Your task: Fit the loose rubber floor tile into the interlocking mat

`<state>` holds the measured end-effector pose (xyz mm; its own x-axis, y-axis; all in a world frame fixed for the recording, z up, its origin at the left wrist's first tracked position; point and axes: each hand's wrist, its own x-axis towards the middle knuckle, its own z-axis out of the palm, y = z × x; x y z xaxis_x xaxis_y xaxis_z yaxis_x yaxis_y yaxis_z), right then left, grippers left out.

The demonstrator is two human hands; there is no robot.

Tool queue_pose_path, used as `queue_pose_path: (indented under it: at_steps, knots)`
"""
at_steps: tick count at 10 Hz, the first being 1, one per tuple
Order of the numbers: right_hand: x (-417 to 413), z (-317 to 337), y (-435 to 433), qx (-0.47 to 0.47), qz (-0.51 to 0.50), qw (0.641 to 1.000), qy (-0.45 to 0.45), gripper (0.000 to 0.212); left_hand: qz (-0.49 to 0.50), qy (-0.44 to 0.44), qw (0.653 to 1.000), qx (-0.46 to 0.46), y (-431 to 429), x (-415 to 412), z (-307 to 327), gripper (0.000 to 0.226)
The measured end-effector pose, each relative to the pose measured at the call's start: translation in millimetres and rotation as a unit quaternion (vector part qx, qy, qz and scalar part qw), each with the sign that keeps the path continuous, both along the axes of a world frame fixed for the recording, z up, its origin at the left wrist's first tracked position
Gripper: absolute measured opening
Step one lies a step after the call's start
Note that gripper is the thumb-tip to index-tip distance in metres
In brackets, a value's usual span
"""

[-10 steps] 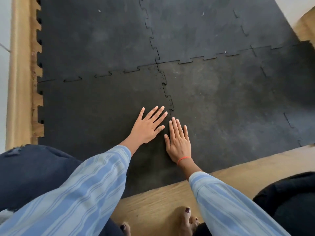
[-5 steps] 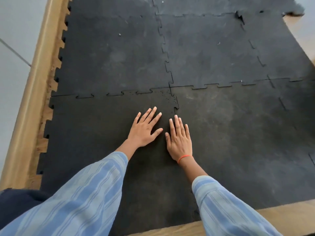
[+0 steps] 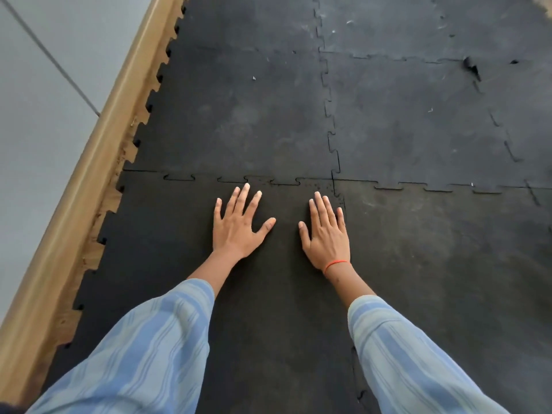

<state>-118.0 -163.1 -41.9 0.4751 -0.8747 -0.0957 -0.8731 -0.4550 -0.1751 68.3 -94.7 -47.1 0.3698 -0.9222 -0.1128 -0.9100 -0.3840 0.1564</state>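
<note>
The loose tile (image 3: 185, 249) lies flat under both our palms, near-left corner of the mat (image 3: 418, 115). Its far seam (image 3: 257, 180) runs left-right just past our fingertips; the right seam sits beside our right hand (image 3: 327, 234). Left hand (image 3: 239, 225) is nearer the far tabs. Both hands splayed flat, apart, gripping nothing.

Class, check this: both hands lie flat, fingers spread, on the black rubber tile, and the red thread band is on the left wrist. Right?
Not quite. The head view shows the red thread band on the right hand's wrist; the left hand wears none. Both lie flat on the tile.
</note>
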Motion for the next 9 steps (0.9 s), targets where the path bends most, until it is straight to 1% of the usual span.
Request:
queue_pose_path:
  at_steps: [1, 2, 3, 4, 5, 6, 7, 8, 9]
  knots:
    - [4.5, -1.7, -9.1, -0.012, 0.007, 1.000, -0.001, 0.075, -0.001, -0.016, 1.000, 0.004, -1.0, 2.9, -1.5, 0.075]
    - [22.3, 4.4, -20.3, 0.029, -0.007, 0.999, 0.031, 0.075, -0.005, -0.005, 1.000, 0.023, -0.8, 2.0, 1.4, 0.074]
    - [47.1, 19.8, -33.4, 0.082, -0.030, 0.993, 0.079, 0.074, -0.034, 0.023, 0.998, 0.050, -2.1, 12.3, 8.7, 0.074]
    - [74.5, 32.9, -32.9, 0.095, 0.026, 0.990, 0.104, 0.067, 0.034, 0.037, 0.998, 0.047, 11.2, 47.2, 12.2, 0.078]
    - [104.6, 29.5, -10.7, 0.115, 0.133, 0.982, 0.073, 0.061, 0.177, 0.026, 0.982, 0.066, 37.3, 104.0, 10.2, 0.090]
    - [116.1, 17.7, -0.8, 0.121, 0.110, 0.985, 0.057, 0.066, 0.217, 0.033, 0.972, 0.088, 46.6, 136.5, 13.0, 0.106]
    - [113.4, 18.9, -3.9, 0.119, 0.097, 0.986, 0.069, 0.075, 0.216, 0.039, 0.970, 0.103, 37.9, 138.8, 17.8, 0.112]
    - [121.3, 34.3, -12.5, 0.168, 0.102, 0.976, 0.098, 0.082, 0.206, 0.074, 0.962, 0.166, 28.1, 154.1, 38.5, 0.117]
    - [128.3, 51.5, -33.8, 0.250, 0.118, 0.951, 0.137, 0.090, 0.148, 0.098, 0.951, 0.253, 20.0, 178.9, 72.2, 0.115]
